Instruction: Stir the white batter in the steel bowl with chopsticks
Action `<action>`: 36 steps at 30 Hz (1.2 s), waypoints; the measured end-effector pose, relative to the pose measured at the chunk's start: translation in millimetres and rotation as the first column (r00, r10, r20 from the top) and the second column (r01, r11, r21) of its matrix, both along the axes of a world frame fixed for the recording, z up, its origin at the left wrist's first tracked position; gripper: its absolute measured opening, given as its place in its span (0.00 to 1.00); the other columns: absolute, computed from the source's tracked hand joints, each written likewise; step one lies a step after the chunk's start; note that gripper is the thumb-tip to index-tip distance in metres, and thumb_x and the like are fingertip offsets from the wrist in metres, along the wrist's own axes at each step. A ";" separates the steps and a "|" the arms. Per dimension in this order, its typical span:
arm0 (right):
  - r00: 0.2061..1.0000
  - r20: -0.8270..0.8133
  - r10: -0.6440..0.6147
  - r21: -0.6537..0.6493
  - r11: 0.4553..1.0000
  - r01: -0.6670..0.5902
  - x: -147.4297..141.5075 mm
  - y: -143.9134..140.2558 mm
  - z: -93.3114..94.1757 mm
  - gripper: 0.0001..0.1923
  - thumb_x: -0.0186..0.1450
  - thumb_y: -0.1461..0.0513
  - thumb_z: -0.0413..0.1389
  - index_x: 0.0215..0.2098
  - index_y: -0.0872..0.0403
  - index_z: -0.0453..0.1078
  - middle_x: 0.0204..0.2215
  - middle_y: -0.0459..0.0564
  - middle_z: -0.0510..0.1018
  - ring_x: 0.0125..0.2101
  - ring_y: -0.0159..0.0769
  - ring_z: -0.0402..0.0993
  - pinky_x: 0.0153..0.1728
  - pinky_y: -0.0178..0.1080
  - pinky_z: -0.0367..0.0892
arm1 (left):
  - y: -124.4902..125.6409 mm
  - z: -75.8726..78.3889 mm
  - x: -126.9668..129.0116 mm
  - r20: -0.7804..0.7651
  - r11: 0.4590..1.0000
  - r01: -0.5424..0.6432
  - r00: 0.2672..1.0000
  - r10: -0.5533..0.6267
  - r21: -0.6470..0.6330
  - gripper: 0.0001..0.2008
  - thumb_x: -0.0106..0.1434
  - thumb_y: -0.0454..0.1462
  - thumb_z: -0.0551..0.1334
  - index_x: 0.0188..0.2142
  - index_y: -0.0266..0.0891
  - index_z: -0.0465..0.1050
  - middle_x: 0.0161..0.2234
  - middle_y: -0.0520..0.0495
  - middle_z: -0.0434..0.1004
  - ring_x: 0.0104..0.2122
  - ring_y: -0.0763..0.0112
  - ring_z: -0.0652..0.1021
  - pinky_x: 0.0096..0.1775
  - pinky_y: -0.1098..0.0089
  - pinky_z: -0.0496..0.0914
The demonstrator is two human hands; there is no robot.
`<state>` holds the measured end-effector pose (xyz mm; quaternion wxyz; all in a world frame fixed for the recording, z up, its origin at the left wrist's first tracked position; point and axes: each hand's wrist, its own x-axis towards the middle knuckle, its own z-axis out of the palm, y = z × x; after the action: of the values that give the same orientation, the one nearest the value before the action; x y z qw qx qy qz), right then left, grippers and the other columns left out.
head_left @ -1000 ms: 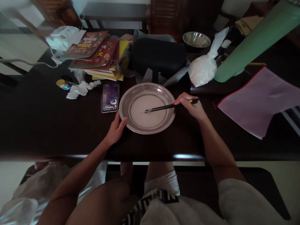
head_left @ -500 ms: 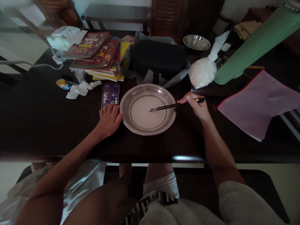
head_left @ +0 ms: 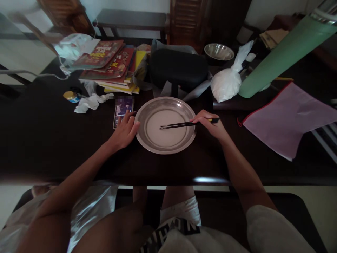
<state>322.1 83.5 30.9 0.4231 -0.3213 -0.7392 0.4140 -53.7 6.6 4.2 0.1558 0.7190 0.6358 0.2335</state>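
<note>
A wide metal basin (head_left: 165,149) stands on the dark table, with a cloudy whitish liquid (head_left: 168,135) in it. Black chopsticks (head_left: 179,124) with a yellow band reach over the basin's right rim, their tips at the liquid near its middle. My right hand (head_left: 209,124) is closed around their upper end. At the left rim is my left hand (head_left: 125,130), fingers apart, its thumb by the basin and its fingers over the lower part of a lit phone (head_left: 123,109). Whether those fingers touch the screen I cannot tell.
Behind the basin sit a black case (head_left: 179,68) and a stack of books (head_left: 105,66). A tied bag of white powder (head_left: 225,84), a green cylinder (head_left: 284,56) and a pinkish mesh bag (head_left: 284,119) lie to the right. Crumpled tissue (head_left: 89,102) and a small jar (head_left: 71,96) are left.
My right hand has moved left, carrying the chopstick tips further left across the liquid. My left hand's fingers have spread and shifted slightly over the phone. The view has tilted a little.
</note>
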 end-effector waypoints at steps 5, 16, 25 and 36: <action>0.986 -0.078 -0.150 0.006 0.989 0.150 5.0 2.7 1.1 0.20 0.68 0.43 0.59 0.28 0.45 0.81 0.28 0.46 0.83 0.34 0.40 0.81 0.44 0.48 0.75 | -10.0 6.6 13.0 0.075 0.993 -0.067 0.995 0.060 0.098 0.24 0.74 0.53 0.45 0.46 0.40 0.70 0.57 0.30 0.73 0.64 0.48 0.70 0.66 0.45 0.61; 0.987 -0.121 -0.104 -0.048 0.994 0.099 5.4 1.6 1.4 0.20 0.68 0.45 0.59 0.27 0.46 0.81 0.26 0.46 0.82 0.32 0.38 0.81 0.42 0.47 0.76 | -34.5 -24.5 49.6 0.494 0.943 -0.312 0.805 0.327 -0.116 0.31 0.73 0.55 0.46 0.57 0.37 0.74 0.61 0.34 0.76 0.64 0.46 0.71 0.64 0.47 0.66; 0.986 -0.136 -0.094 -0.005 0.996 0.095 8.2 5.4 -0.1 0.17 0.70 0.48 0.60 0.28 0.45 0.82 0.26 0.45 0.83 0.32 0.36 0.82 0.40 0.43 0.74 | -37.7 -26.5 48.1 0.611 0.966 -0.218 0.749 0.256 -0.137 0.35 0.70 0.58 0.50 0.60 0.34 0.72 0.59 0.33 0.77 0.63 0.47 0.73 0.64 0.50 0.66; 0.991 -0.093 -0.093 -0.032 0.995 0.090 8.7 4.3 0.5 0.18 0.69 0.47 0.59 0.29 0.46 0.82 0.27 0.45 0.83 0.32 0.36 0.82 0.40 0.43 0.74 | -23.1 -0.4 21.6 0.248 0.976 -0.202 0.944 0.216 -0.080 0.27 0.72 0.53 0.45 0.48 0.40 0.76 0.49 0.38 0.79 0.54 0.48 0.74 0.62 0.45 0.65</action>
<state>330.8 87.9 31.4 0.4717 -0.3408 -0.6968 0.4192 -32.2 -16.5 3.8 0.2300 0.6071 0.6891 0.3221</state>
